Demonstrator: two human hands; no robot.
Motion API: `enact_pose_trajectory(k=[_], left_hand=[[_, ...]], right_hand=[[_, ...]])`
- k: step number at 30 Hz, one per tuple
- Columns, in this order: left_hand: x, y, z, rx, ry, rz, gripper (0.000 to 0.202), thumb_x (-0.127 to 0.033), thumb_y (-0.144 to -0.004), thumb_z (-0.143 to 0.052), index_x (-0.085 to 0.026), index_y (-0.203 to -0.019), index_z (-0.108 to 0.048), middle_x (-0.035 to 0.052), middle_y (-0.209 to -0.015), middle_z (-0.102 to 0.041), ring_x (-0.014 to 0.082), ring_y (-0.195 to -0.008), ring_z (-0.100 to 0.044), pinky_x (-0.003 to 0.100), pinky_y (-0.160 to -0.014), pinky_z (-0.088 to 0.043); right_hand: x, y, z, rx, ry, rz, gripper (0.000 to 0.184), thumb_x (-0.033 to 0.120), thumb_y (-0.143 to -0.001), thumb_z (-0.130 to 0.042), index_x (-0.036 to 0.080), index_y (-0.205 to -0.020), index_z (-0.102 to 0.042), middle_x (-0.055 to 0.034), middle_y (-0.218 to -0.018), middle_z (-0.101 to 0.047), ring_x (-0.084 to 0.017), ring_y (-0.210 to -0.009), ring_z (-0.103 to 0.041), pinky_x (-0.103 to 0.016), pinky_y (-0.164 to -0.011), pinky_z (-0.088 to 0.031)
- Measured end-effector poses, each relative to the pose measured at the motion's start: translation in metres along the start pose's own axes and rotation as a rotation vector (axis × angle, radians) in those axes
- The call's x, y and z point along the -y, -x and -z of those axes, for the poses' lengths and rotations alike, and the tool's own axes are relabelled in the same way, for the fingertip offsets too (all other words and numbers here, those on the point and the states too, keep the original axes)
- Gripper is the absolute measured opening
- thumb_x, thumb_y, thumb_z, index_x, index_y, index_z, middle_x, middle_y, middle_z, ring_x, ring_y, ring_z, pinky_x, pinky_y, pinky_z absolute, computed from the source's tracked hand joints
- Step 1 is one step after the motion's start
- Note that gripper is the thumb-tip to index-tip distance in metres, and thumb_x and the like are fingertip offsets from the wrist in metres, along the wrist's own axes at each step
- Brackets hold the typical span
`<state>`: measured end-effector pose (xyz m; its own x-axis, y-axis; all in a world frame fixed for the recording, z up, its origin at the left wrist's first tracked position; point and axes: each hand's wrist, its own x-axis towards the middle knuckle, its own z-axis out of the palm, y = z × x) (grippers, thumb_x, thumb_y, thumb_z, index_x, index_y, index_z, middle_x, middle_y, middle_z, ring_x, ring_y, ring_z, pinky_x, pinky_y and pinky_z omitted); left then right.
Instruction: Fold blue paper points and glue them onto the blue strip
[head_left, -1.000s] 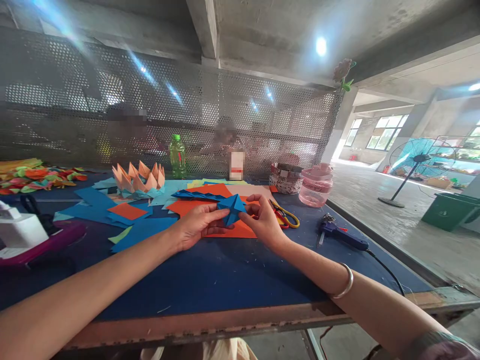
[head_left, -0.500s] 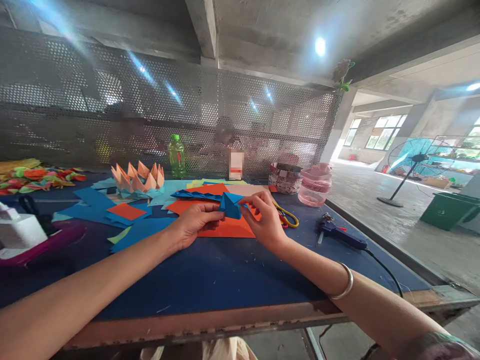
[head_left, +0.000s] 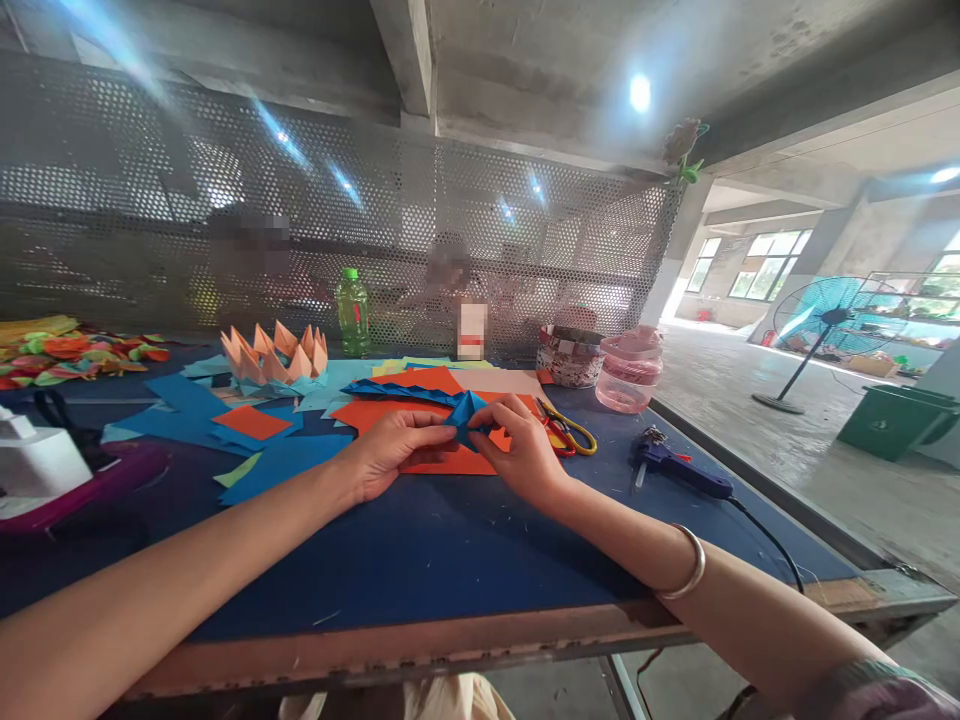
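Note:
A folded piece of blue paper (head_left: 466, 410) with a pointed top is pinched between my two hands, above the table. My left hand (head_left: 401, 450) grips its left edge between thumb and fingers. On the other side, my right hand (head_left: 525, 440) is closed on its right edge, fingers bent and partly covering it. Behind and below lie orange paper sheets (head_left: 367, 415). A row of folded blue pieces (head_left: 397, 390) rests on them, its right end reaching behind the held paper. Yellow and red handled scissors (head_left: 577, 435) lie just right of my right hand.
A peach folded-paper crown (head_left: 277, 355) stands at the back left, near a green bottle (head_left: 352, 312). Blue sheets (head_left: 292, 465) lie left. To the right are a glue gun (head_left: 682, 468) with a cord, a pink-tinted jar (head_left: 630, 375) and a round patterned container (head_left: 570, 355).
The blue paper has turned and narrowed between my fingers. My right hand has shifted slightly left, closer to my left hand, and more of the scissors shows.

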<state>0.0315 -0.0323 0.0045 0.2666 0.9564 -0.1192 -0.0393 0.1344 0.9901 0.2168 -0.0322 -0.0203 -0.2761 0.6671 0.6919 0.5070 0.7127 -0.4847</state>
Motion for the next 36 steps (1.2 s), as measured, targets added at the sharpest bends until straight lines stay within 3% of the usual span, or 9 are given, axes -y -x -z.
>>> enact_pose_trajectory(k=[6,14,27,36], left_hand=[[0.0043,-0.0028,0.0027,0.094,0.065,0.022,0.022,-0.024,-0.063,-0.079,-0.016,-0.083,-0.074,0.0056,-0.086,-0.075,0.0175,-0.083,-0.068,0.027,-0.079,-0.051],[0.0041,-0.0023,0.0025,0.07,0.089,0.031,0.019,-0.02,-0.061,-0.08,-0.014,-0.079,-0.074,0.0048,-0.08,-0.075,0.0154,-0.077,-0.069,0.023,-0.074,-0.053],[0.0075,-0.0045,0.0052,0.093,0.063,0.0,0.021,-0.027,-0.064,-0.078,-0.014,-0.081,-0.074,0.0081,-0.086,-0.076,0.0202,-0.084,-0.069,0.029,-0.081,-0.052],[0.0032,-0.0013,0.0007,0.077,0.114,-0.012,0.015,-0.022,-0.064,-0.078,-0.013,-0.076,-0.074,0.0066,-0.078,-0.076,0.0162,-0.076,-0.069,0.024,-0.076,-0.053]], right_hand=[[-0.0003,0.0003,-0.0008,-0.033,-0.003,0.021,0.006,0.017,-0.08,-0.057,0.02,-0.083,-0.061,-0.0019,-0.085,-0.056,-0.014,-0.078,-0.055,-0.026,-0.07,-0.043],[0.0006,0.0009,-0.0009,-0.026,0.01,0.055,0.008,0.02,-0.081,-0.058,0.02,-0.089,-0.061,-0.0018,-0.082,-0.06,-0.015,-0.078,-0.056,-0.027,-0.071,-0.043],[-0.0011,0.0006,-0.0001,-0.043,-0.034,0.119,0.016,0.014,-0.083,-0.056,0.022,-0.091,-0.067,-0.0017,-0.08,-0.062,-0.015,-0.078,-0.058,-0.026,-0.072,-0.046],[-0.0009,-0.0002,0.001,-0.052,-0.04,0.153,0.019,0.014,-0.084,-0.056,0.024,-0.091,-0.07,-0.0033,-0.086,-0.066,-0.016,-0.082,-0.059,-0.029,-0.076,-0.046]])
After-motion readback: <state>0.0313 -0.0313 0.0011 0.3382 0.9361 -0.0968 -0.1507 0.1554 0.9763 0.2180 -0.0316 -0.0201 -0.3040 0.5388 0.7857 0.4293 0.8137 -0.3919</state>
